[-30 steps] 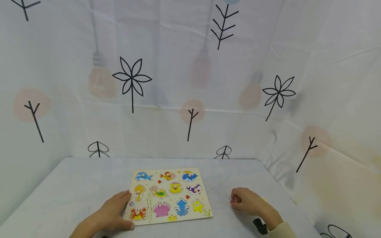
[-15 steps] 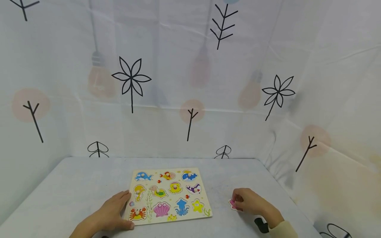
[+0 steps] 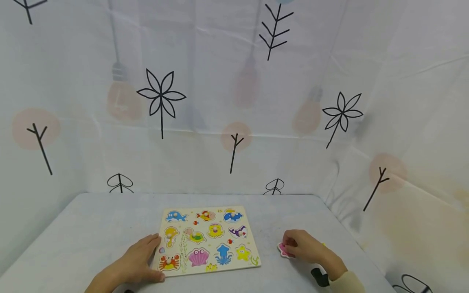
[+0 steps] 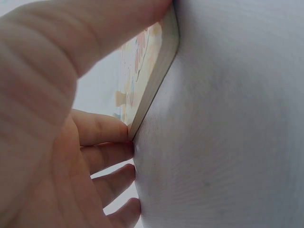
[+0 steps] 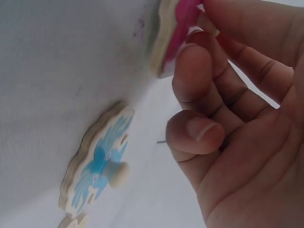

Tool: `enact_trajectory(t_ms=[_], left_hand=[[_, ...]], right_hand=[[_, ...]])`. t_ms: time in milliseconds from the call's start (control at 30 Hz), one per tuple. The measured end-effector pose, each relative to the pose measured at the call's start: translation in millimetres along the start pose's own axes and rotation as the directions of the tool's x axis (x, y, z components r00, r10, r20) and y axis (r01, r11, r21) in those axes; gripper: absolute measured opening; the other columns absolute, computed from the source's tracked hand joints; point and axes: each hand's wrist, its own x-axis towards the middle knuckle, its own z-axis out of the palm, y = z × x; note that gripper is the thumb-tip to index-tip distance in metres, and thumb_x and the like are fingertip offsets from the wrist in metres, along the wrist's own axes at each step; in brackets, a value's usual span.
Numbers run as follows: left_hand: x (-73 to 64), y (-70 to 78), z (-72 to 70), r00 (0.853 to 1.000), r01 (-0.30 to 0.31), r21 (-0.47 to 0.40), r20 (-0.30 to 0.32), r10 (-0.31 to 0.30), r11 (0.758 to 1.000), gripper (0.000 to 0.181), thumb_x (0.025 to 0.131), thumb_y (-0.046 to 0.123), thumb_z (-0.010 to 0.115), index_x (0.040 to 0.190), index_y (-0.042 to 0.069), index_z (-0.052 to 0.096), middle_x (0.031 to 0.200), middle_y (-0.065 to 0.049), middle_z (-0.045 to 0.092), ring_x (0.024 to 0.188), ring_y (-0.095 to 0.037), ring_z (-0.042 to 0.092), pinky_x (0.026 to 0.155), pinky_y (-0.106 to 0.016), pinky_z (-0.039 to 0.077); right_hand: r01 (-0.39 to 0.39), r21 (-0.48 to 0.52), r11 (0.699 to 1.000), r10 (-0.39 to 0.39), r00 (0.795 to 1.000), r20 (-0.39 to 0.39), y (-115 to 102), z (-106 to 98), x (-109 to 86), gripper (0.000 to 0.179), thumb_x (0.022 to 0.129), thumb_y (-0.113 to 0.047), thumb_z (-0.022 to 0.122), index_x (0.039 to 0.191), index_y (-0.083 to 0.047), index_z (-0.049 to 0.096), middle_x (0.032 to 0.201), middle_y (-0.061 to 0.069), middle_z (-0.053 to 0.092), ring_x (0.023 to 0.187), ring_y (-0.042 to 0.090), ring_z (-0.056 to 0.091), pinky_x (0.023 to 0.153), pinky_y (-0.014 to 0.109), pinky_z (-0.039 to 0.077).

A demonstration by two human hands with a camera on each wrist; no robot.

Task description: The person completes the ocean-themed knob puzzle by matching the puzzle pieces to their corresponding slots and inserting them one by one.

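A wooden puzzle board (image 3: pixel 239 241) with sea-animal shapes lies on the table. My left hand (image 3: pixel 137 260) touches its left side, fingers fairly straight along the edge and the thumb at the near corner; in the left wrist view the thumb (image 4: pixel 109 28) overlaps the board's edge (image 4: pixel 159 71). To the right of the board, my right hand (image 3: pixel 305 247) pinches a pink puzzle piece (image 3: pixel 283 251) low over the table. In the right wrist view the pink piece (image 5: pixel 185 23) is tilted, partly cut off by the frame, its knob mostly behind the fingers.
A blue puzzle piece (image 5: pixel 97 166) with a wooden knob lies near the right hand, another piece (image 5: pixel 73 222) just below it. A yellow bit (image 3: pixel 324 244) shows behind the right wrist. A patterned white curtain (image 3: pixel 205 101) stands behind the table (image 3: pixel 110 219).
My right hand has shifted slightly left with the pink puzzle piece, and more of the piece shows now than a second ago. The left hand and the board have stayed put.
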Motion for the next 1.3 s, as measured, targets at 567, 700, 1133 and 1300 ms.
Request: enact_trajectory(t_ms=[567,700,1133,1300], left_hand=[[0.7,-2.7,0.2,1.0,0.006,0.006,-0.013,-0.005,1.0,0.11,0.056,0.054,0.086,0.137,-0.005,0.044,0.144,-0.027,0.036,0.133,-0.048,0.03,0.107,-0.064,0.026],[1.3,-3.0,0.5,1.0,0.006,0.004,-0.011,-0.005,1.0,0.11,0.056,0.054,0.086,0.138,-0.005,0.044,0.144,-0.027,0.036,0.133,-0.047,0.03,0.107,-0.064,0.026],[1.8,-1.6,0.6,1.0,0.008,0.003,-0.005,-0.008,1.0,0.112,0.055,0.055,0.086,0.138,-0.006,0.043,0.145,-0.029,0.034,0.133,-0.048,0.029,0.107,-0.064,0.025],[1.6,-2.1,0.6,1.0,0.001,0.003,-0.004,-0.001,1.0,0.112,0.055,0.056,0.086,0.138,-0.006,0.043,0.145,-0.029,0.034,0.133,-0.048,0.029,0.107,-0.064,0.025]], right_hand=[[-0.086,0.031,0.996,0.084,0.995,0.061,-27.3,8.5,20.4,0.01,0.088,-0.018,0.069,0.081,-0.019,0.061,0.07,-0.009,0.055,0.064,0.006,0.05,0.051,0.023,0.044],[-0.095,0.032,0.995,0.092,0.993,0.067,-39.8,11.2,28.4,0.009,0.088,-0.02,0.069,0.083,-0.019,0.062,0.071,-0.008,0.055,0.065,0.009,0.05,0.052,0.023,0.044],[-0.03,0.033,0.999,0.026,0.993,0.116,-78.3,32.8,60.6,0.008,0.088,-0.023,0.069,0.084,-0.024,0.063,0.072,-0.01,0.056,0.066,0.006,0.052,0.055,0.02,0.048],[-0.004,0.017,1.0,0.001,0.991,0.137,-95.0,38.8,74.7,0.006,0.088,-0.024,0.069,0.086,-0.025,0.064,0.074,-0.01,0.057,0.069,0.006,0.053,0.059,0.02,0.049]])
